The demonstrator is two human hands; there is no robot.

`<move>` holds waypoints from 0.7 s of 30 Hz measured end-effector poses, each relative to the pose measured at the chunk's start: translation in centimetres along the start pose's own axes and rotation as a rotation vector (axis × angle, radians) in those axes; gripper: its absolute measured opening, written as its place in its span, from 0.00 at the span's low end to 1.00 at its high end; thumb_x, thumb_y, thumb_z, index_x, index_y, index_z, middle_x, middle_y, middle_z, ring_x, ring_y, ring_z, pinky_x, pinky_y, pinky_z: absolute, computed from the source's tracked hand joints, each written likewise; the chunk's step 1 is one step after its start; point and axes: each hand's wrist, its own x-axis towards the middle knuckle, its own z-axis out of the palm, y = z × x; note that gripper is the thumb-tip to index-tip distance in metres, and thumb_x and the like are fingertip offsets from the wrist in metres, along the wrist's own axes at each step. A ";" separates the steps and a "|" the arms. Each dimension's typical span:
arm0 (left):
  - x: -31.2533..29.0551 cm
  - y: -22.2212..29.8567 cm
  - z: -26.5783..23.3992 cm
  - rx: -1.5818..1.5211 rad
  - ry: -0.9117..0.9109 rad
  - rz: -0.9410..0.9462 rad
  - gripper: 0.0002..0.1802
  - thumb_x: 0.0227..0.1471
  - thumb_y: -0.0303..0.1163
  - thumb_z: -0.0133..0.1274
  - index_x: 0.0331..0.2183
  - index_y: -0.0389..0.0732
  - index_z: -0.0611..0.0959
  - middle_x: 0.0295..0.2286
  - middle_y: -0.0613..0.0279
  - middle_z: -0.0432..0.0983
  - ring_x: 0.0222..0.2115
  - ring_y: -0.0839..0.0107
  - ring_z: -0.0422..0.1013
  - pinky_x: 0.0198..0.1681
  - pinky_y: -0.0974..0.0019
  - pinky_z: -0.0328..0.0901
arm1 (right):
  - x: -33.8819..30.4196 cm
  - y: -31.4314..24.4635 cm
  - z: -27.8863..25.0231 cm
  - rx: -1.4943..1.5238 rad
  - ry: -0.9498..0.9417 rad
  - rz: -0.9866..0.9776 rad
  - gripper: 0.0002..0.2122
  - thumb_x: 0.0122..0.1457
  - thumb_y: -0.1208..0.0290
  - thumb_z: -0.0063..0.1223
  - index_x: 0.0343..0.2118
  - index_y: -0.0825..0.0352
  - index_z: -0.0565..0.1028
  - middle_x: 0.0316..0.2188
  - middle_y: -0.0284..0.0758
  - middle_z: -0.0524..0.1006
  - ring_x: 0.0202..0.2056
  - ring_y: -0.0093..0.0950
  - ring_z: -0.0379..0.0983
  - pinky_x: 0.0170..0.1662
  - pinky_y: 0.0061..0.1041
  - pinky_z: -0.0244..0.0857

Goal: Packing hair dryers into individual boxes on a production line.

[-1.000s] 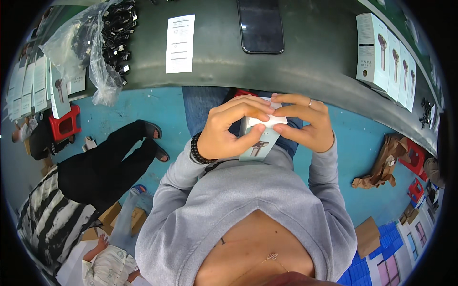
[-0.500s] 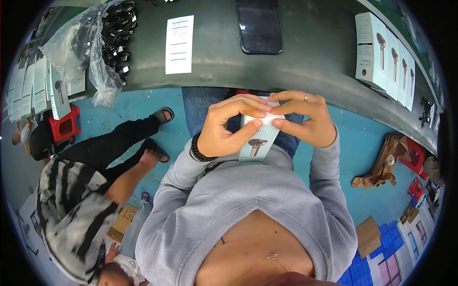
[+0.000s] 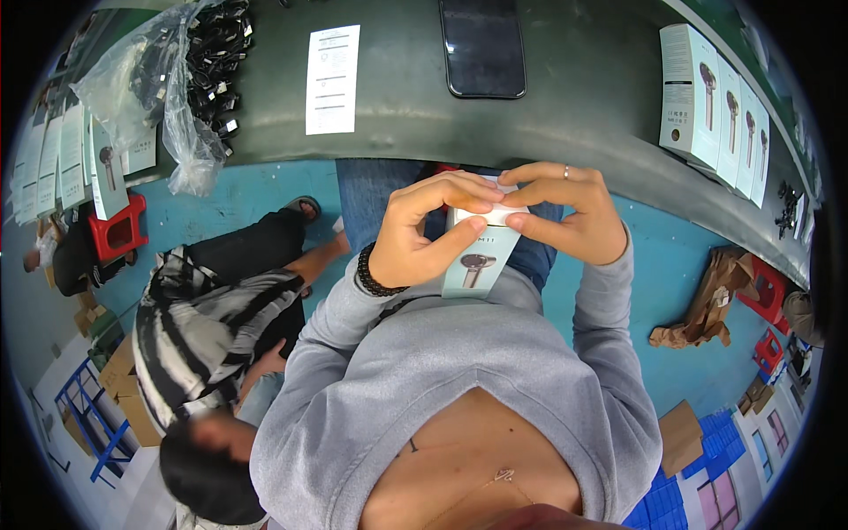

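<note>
Pale blue box [image 3: 477, 267], pictured face turned upward, sits between a grey-clad person [image 3: 468, 349] and the tabletop's [image 3: 399, 88] near edge, its lower end against the belly, seemingly for steadiness. From where I stand, the left hand [image 3: 422, 228] grips its top end, thumb on the front edge, fingers curled over the white top; the right hand [image 3: 572, 215] pinches the other side, probably balancing the pressure. Beyond, a printed sheet [image 3: 333, 81] lies by the tabletop's near edge, perhaps for easy reading; a dark phone [image 3: 483, 49] lies farther back, rightward. Black cables [image 3: 218, 75] heap toward the left edge beside a clear bag [image 3: 188, 132]. Similar boxes [image 3: 690, 97] stand along the right edge, likely lined up for tidiness.
</note>
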 end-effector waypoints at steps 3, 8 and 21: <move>-0.1 0.0 0.0 -0.001 -0.004 0.012 0.07 0.44 0.17 0.51 0.30 0.33 0.77 0.36 0.48 0.75 0.42 0.56 0.70 0.49 0.54 0.60 | -0.1 -0.1 0.0 -0.025 -0.021 -0.009 0.09 0.43 0.75 0.61 0.29 0.70 0.78 0.35 0.43 0.77 0.35 0.34 0.76 0.38 0.26 0.69; -0.9 -0.9 -0.4 0.138 -0.036 0.170 0.04 0.46 0.21 0.52 0.29 0.34 0.76 0.35 0.48 0.76 0.44 0.53 0.69 0.52 0.50 0.56 | -1.1 0.4 0.9 -0.208 0.017 -0.152 0.10 0.44 0.73 0.61 0.31 0.69 0.78 0.37 0.43 0.76 0.39 0.38 0.75 0.39 0.28 0.70; -0.9 -0.8 0.6 0.247 -0.045 0.278 0.05 0.40 0.19 0.56 0.25 0.33 0.77 0.33 0.54 0.76 0.39 0.55 0.71 0.42 0.58 0.65 | -5.8 2.5 5.5 -0.207 0.250 -0.160 0.23 0.45 0.62 0.63 0.44 0.65 0.71 0.54 0.55 0.59 0.54 0.52 0.58 0.52 0.41 0.59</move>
